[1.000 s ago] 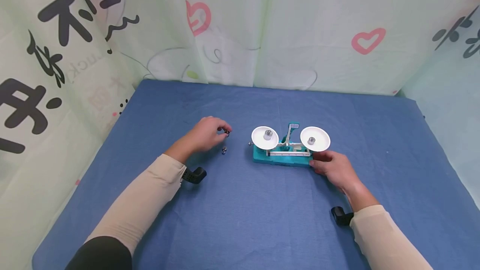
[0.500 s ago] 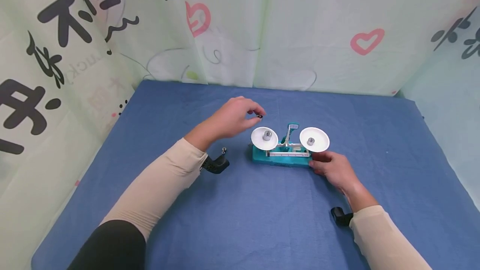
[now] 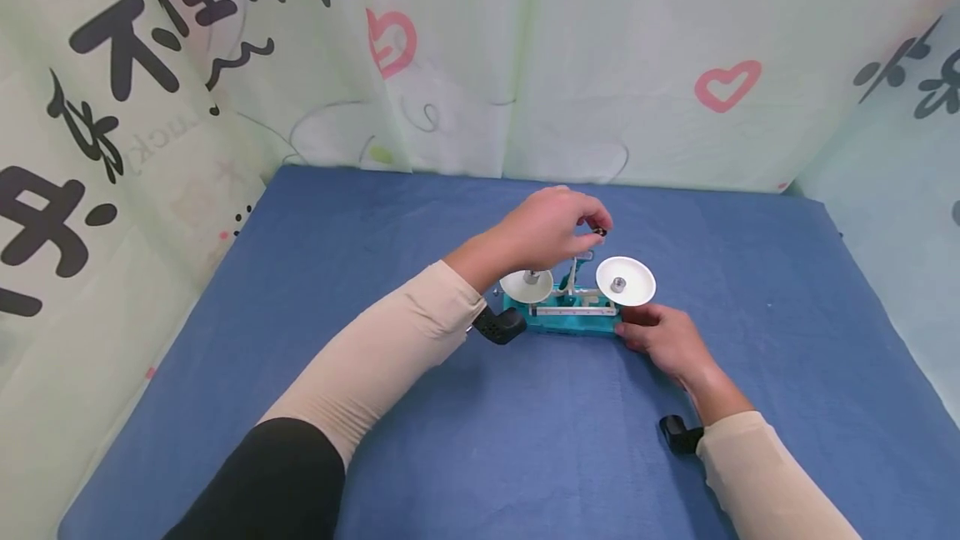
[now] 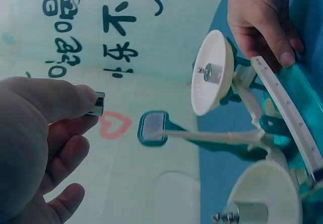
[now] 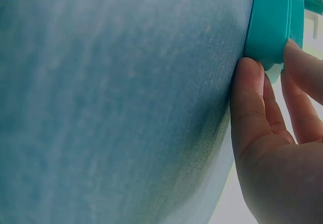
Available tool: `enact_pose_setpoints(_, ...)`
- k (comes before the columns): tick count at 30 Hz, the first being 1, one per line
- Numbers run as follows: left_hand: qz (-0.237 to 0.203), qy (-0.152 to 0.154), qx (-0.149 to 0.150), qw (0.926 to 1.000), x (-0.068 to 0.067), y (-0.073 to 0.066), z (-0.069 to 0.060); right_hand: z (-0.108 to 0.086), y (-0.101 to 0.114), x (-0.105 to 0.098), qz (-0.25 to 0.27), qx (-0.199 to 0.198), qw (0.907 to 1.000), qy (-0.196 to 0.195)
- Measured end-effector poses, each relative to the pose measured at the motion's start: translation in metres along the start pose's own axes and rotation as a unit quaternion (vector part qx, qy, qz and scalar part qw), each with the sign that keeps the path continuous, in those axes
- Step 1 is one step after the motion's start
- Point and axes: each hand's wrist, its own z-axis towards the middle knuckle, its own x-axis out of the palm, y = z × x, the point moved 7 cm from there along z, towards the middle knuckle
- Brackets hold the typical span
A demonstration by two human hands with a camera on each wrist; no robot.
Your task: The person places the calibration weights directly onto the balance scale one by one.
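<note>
Left hand (image 3: 551, 227) raised over the teal balance scale (image 3: 573, 323), thumb and finger pinched together on a small metal weight (image 4: 100, 104); right hand (image 3: 663, 340) low at the scale's end, thumb and fingers closed on the base corner. Scale stands on blue cloth (image 3: 480, 440), each white pan bearing a metal weight, left (image 3: 532, 277) and right (image 3: 618, 283); ruled beam (image 3: 573, 312) marked (figures too small to read). Curtain (image 3: 600, 40) behind carries bold dark characters, 不 plainly legible, pink hearts, and pale Latin letters, partly readable as "uck".
</note>
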Motion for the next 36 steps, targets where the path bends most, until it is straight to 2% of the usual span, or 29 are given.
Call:
enact_pose_setpoints(6,0.019,0.021,-0.006,0.9996,0.013,-0.012,0.022,-0.002,0.001,-0.001,0.001,0.0,1.0,0.002)
enact_pose_setpoints(12,0.072,0.053,-0.018,0.9959,0.031,-0.018,0.033,-0.003,0.001,-0.001,0.002,-0.003,1.0,0.003)
enact_pose_setpoints(17,0.11,0.069,-0.028,0.9911,0.041,-0.017,0.036,-0.005,0.002,0.001,0.003,-0.007,1.0,0.003)
enact_pose_setpoints(24,0.146,0.088,-0.033,0.9849,0.047,-0.019,0.039,-0.005,0.002,-0.001,0.005,-0.004,1.0,0.005)
enact_pose_setpoints(36,0.152,0.119,-0.048,0.98,0.054,-0.018,0.04,-0.005,0.001,-0.001,0.009,-0.003,0.9999,0.003)
